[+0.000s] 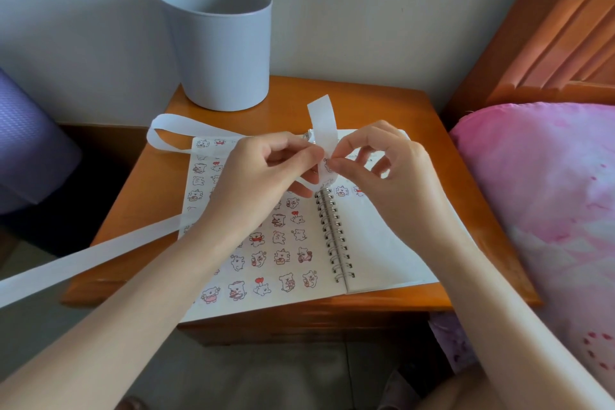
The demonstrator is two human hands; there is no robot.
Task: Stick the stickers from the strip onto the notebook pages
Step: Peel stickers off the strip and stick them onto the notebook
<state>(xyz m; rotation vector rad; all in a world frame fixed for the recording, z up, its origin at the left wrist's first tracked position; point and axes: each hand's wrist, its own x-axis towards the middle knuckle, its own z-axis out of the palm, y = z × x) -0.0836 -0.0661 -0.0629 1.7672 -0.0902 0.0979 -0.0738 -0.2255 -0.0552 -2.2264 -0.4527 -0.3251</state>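
Note:
An open spiral notebook (pixel 376 263) lies on a wooden bedside table. Its left page (pixel 283 243) carries several rows of small cartoon bear stickers; the right page shows a few stickers near its top. A long white backing strip (pixel 322 123) rises between my hands, loops left over the table and trails off the front left edge. My left hand (pixel 266 173) pinches the strip above the notebook's spine. My right hand (pixel 379 163) pinches a sticker on the strip with thumb and forefinger, right beside the left fingertips.
A pale blue cylindrical bin (pixel 219 43) stands at the back of the wooden table (pixel 382 103). A pink pillow (pixel 539 196) and a wooden headboard (pixel 549 36) lie to the right. A purple rolled mat (pixel 30 136) sits at the left.

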